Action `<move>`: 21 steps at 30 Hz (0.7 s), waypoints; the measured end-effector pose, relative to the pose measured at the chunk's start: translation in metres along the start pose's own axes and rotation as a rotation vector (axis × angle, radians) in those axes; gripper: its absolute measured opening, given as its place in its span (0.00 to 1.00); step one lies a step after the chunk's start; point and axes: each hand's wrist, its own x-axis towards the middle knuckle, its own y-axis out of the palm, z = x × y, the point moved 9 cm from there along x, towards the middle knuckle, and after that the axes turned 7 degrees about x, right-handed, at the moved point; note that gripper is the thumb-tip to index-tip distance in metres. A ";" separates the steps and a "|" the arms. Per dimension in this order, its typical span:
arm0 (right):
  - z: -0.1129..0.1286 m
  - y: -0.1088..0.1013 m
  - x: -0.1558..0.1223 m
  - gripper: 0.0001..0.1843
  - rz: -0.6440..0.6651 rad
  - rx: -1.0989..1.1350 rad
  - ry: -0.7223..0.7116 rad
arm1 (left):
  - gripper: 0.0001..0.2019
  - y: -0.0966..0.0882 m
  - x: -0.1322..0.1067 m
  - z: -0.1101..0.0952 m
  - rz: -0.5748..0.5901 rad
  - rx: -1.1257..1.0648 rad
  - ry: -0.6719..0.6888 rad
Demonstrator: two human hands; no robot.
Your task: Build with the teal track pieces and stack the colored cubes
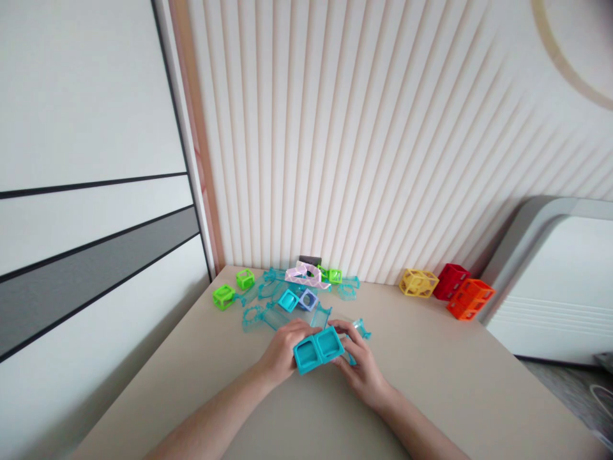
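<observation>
A pair of joined teal toy cubes (318, 350) with hollow square faces is held above the near middle of the table. My left hand (286, 348) grips the left cube from its far side, partly hidden by it. On the other side, my right hand (358, 363) has its fingers around the right cube. Just beyond lie clear teal plastic track pieces (278, 316), a loose teal cube (288, 301) and a blue-violet cube (309, 300). A small clear teal piece (360, 328) rests behind my right hand.
Farther back are a pale pink piece (304, 275) and green cubes (223, 297). Toward the right stand yellow cubes (419, 283), red cubes (451, 281) and orange cubes (470, 299). A ribbed wall (297, 128) borders the table (421, 364); a white cabinet (96, 255) stands left.
</observation>
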 end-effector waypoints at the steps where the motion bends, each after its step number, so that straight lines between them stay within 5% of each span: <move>1: 0.000 0.000 0.000 0.09 0.001 0.000 0.001 | 0.15 0.000 0.000 0.000 0.002 0.011 -0.002; 13: 0.004 -0.001 0.002 0.10 0.011 0.030 0.001 | 0.19 0.004 -0.001 0.002 0.057 0.048 -0.004; 21: 0.008 0.003 0.004 0.14 0.064 0.084 0.005 | 0.13 0.002 0.000 0.003 0.042 -0.119 -0.128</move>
